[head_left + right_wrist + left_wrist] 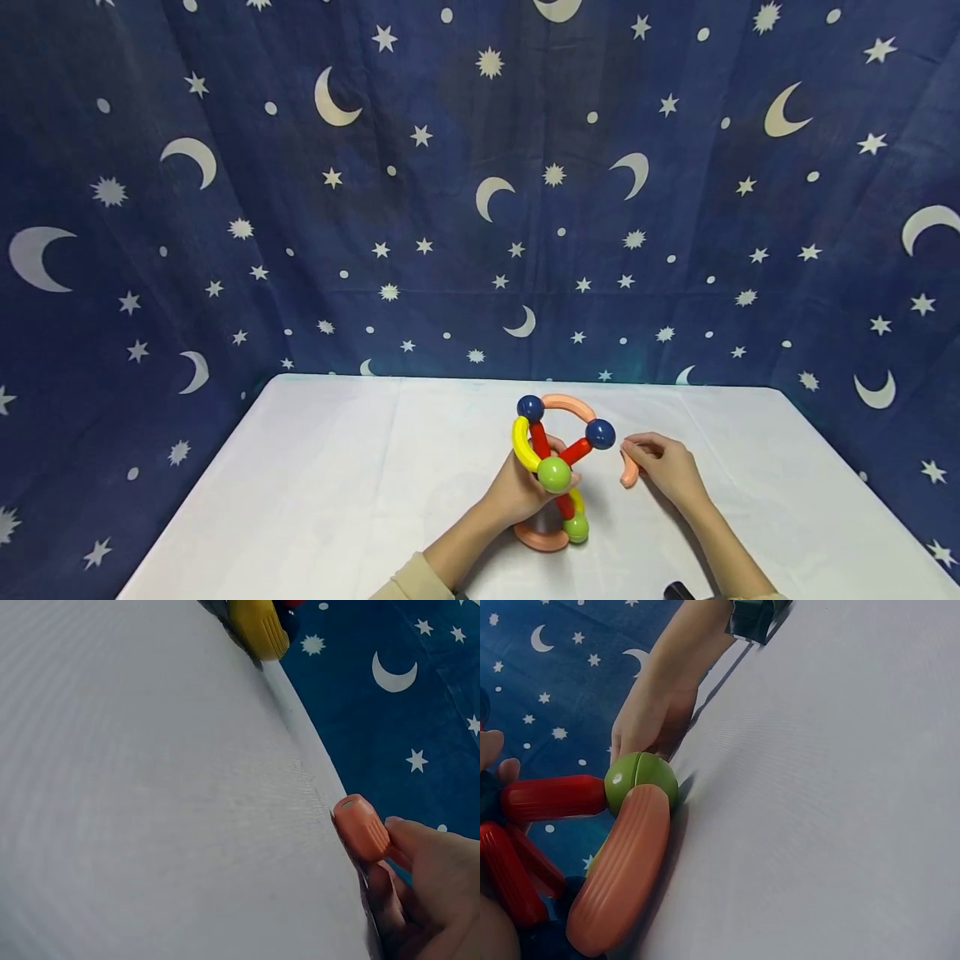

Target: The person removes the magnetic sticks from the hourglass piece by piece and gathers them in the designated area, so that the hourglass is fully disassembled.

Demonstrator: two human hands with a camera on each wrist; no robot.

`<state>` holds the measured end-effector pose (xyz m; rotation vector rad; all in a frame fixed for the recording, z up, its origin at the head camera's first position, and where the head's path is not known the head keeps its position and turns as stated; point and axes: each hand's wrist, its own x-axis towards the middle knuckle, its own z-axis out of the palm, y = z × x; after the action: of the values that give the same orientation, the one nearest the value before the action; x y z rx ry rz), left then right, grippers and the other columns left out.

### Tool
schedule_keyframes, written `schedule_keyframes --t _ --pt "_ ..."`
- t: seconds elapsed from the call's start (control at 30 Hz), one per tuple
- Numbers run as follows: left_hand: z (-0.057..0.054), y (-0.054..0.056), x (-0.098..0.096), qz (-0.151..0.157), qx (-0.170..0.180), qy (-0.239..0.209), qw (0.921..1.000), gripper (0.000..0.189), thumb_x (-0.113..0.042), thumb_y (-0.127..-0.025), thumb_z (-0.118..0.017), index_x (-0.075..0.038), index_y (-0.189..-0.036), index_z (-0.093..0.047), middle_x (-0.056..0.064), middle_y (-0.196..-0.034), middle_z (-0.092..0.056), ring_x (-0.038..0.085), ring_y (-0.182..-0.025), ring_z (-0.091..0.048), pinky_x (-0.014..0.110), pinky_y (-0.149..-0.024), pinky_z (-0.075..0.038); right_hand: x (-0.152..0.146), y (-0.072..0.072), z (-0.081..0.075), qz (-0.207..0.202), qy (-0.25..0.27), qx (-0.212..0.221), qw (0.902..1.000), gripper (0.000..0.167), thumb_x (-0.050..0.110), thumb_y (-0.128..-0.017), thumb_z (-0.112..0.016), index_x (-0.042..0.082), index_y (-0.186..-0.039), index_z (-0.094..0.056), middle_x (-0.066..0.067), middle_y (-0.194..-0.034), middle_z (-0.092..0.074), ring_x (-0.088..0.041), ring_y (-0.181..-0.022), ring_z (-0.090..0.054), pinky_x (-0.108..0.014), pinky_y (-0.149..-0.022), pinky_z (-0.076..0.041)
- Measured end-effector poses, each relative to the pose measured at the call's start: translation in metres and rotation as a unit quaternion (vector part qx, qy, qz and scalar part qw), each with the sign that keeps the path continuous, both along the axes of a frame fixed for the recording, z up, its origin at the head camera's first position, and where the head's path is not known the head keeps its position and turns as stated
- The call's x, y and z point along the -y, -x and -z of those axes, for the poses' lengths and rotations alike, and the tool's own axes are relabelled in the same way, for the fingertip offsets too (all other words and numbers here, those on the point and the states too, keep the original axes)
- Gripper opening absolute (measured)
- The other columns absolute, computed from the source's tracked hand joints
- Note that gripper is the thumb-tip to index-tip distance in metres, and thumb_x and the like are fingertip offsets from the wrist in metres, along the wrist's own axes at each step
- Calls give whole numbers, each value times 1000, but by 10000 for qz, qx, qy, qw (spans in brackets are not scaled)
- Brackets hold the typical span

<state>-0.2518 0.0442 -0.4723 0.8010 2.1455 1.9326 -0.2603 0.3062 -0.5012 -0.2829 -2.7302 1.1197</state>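
Observation:
My left hand [519, 493] grips the middle of a magnetic ball-and-stick model that stands on the table. Its upper ring has two blue balls, a green ball [554, 474], a yellow curved stick [524, 443] and a peach curved stick [568, 405]. Red sticks [553, 796] run inward to a centre partly hidden by the hand. At the base, a green ball [576, 528] joins another peach curved stick [622, 874]. To the right of the model, my right hand [667, 468] pinches a loose peach curved stick [362, 829] at the tabletop, between thumb and fingers.
A white cloth covers the table [360, 467]. Behind it and at the sides hangs a dark blue curtain [450, 200] with moons and stars. A small black object [678, 591] shows at the bottom edge beside the right forearm.

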Motion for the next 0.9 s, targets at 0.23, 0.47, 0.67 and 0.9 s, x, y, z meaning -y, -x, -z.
schedule_keyframes --t 0.23,0.47,0.67,0.9 --pt "0 0 1 12 32 17 10000 31 -18 -81 -74 -9 -104 -56 1 -93 -62 4 -85 -59 21 -84 -49 2 0 7 251 -140 -122 9995 35 36 -88 -66 8 -107 -70 -10 -99 -71 -24 -92 -63 -38 -81 -50" --pt "2 0 1 3 25 -12 10000 32 -20 -81 -74 -12 -106 -56 0 -93 -62 4 -84 -60 20 -83 -49 -2 -3 3 -169 -87 -63 9998 43 41 -86 -67 8 -114 -67 -9 -103 -71 -24 -96 -64 -39 -85 -50" --pt "0 -2 2 49 -133 -70 9999 32 -20 -81 -74 -10 -106 -56 2 -96 -62 4 -86 -60 22 -85 -49 -6 -13 -13 -1226 65 318 9919 68 37 -75 -79 1 -128 -56 -14 -116 -63 -23 -100 -63 -30 -80 -54" --pt "-26 -16 8 84 -78 -121 9999 32 -18 -82 -73 -8 -106 -54 2 -95 -60 4 -86 -58 22 -86 -48 -6 -16 -18 -1684 -229 136 9854 70 29 -70 -84 -3 -127 -57 -13 -115 -61 -21 -98 -64 -28 -81 -55"
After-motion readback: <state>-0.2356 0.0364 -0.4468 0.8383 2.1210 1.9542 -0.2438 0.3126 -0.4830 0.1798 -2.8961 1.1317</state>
